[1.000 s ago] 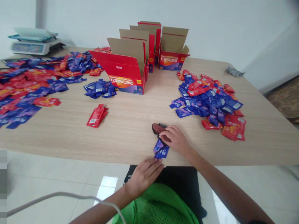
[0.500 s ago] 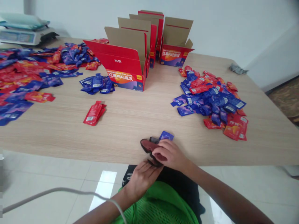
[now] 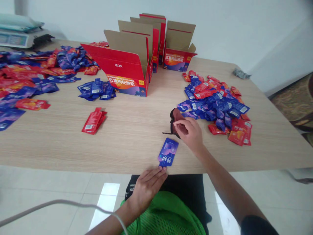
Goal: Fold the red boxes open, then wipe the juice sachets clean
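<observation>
My right hand (image 3: 191,131) is closed on a dark red and black hand tool (image 3: 174,121), held just above the wooden table (image 3: 137,130) near the pile of blue and red sachets (image 3: 216,106) on the right. A small stack of blue sachets (image 3: 168,152) lies at the table's front edge. My left hand (image 3: 148,186) rests below that edge, fingers stretched out, with its fingertips touching the stack's near end.
A few red sachets (image 3: 93,120) lie left of centre, and a small blue heap (image 3: 96,89) beyond them. Several open red cartons (image 3: 127,70) stand at the back. A large sachet spread (image 3: 29,78) covers the left; a scale (image 3: 22,37) sits far left. A grey cable (image 3: 61,206) crosses below.
My right hand has carried the tool from the table's front edge forward and right, toward the right pile. The blue stack now lies uncovered at the front edge with my left fingertips on it.
</observation>
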Available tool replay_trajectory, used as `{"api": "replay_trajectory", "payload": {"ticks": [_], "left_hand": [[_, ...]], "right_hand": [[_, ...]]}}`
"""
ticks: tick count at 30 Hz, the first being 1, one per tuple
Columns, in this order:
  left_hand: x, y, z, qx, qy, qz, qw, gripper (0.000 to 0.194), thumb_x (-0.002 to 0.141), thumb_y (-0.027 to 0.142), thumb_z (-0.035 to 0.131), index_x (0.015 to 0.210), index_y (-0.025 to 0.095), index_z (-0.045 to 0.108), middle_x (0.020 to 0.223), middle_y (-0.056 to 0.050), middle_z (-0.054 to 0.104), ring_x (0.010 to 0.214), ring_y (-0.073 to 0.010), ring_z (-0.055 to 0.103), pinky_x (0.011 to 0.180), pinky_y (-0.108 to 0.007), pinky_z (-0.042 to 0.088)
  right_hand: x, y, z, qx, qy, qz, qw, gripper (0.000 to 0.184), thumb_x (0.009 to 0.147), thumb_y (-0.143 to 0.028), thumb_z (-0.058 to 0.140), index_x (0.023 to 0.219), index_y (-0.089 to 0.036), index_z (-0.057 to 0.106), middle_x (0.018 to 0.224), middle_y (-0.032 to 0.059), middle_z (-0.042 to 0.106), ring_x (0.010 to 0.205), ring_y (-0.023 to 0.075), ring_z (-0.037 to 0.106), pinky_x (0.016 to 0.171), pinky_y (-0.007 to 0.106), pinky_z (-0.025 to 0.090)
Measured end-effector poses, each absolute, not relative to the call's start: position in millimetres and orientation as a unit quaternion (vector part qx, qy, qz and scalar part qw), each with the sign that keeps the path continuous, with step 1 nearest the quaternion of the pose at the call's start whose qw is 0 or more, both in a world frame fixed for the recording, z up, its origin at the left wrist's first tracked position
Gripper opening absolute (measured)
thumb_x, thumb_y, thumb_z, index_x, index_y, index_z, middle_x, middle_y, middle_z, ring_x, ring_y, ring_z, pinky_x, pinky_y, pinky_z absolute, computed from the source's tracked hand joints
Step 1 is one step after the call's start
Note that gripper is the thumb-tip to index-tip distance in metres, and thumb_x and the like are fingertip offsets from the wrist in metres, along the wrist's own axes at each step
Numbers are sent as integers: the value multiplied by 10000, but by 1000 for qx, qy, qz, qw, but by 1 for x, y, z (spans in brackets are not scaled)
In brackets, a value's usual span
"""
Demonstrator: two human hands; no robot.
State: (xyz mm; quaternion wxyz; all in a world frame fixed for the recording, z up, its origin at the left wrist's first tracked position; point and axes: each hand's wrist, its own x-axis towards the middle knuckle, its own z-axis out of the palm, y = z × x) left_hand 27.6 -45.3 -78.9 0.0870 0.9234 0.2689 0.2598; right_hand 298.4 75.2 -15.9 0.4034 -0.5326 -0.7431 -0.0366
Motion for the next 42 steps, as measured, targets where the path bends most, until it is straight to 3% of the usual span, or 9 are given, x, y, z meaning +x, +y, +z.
{"api": "replay_trajectory", "payload": {"ticks": [2,8,13,17,21,25,30,36,42], "left_hand": [[28,-46,-81,920,271,268,94,363,1103,130,434,1383,188,657,1371,-74,717,1299,-190,661,1094,-349,550],[31,-47,-79,900,290,294,141,297,1103,154,471,1283,182,706,1110,-60,807,1060,-188,763,1014,-336,582],[30,-45,-74,913,276,275,121,325,1111,133,432,1312,176,684,1338,-69,735,1257,-191,690,1053,-336,560],[30,-45,-73,912,276,279,116,333,1124,147,405,1292,172,691,1355,-61,727,1260,-179,688,1041,-322,556],[31,-45,-75,908,283,288,116,327,1130,164,408,1284,182,697,1338,-48,737,1249,-175,693,1024,-321,556],[33,-46,-76,899,289,307,118,315,1130,168,420,1267,188,703,1310,-38,751,1223,-181,705,1014,-330,551],[35,-45,-73,888,296,317,153,275,1118,185,473,1217,206,729,1099,-18,812,1054,-174,759,953,-321,558],[34,-43,-71,897,289,304,137,317,1134,168,411,1234,187,712,1307,-21,753,1225,-177,702,981,-328,542],[34,-43,-70,903,290,290,133,325,1139,172,398,1257,190,700,1345,-18,734,1233,-166,697,987,-327,542]], "right_hand": [[281,51,-9,-510,-745,10,431,160,971,-249,677,1121,-286,717,1109,80,694,1089,258,658,970,426,560],[249,1,-40,-381,-871,104,292,101,976,-213,651,1027,-271,716,990,43,705,1032,218,648,971,377,563],[274,33,-59,-423,-859,64,280,121,979,-202,648,1061,-263,713,1037,57,697,1099,235,621,1015,401,534],[299,76,-51,-454,-855,-1,250,115,997,-201,624,1051,-237,718,1024,73,703,1054,242,637,981,397,539],[312,91,-29,-503,-796,-65,332,132,993,-213,638,1078,-242,735,1054,85,708,1064,255,658,974,413,548],[290,48,-13,-486,-757,-12,437,195,949,-236,717,1138,-285,722,1130,74,701,1084,244,668,959,406,569],[256,-6,-38,-357,-875,101,310,138,971,-190,655,1062,-274,714,997,27,729,1012,197,673,986,370,576],[280,33,-64,-397,-861,74,310,108,975,-232,680,1072,-262,719,1062,44,722,1084,225,638,994,392,556],[313,93,-45,-477,-822,-34,310,127,976,-202,665,1049,-256,755,1037,68,722,1041,244,667,952,403,563]]}}
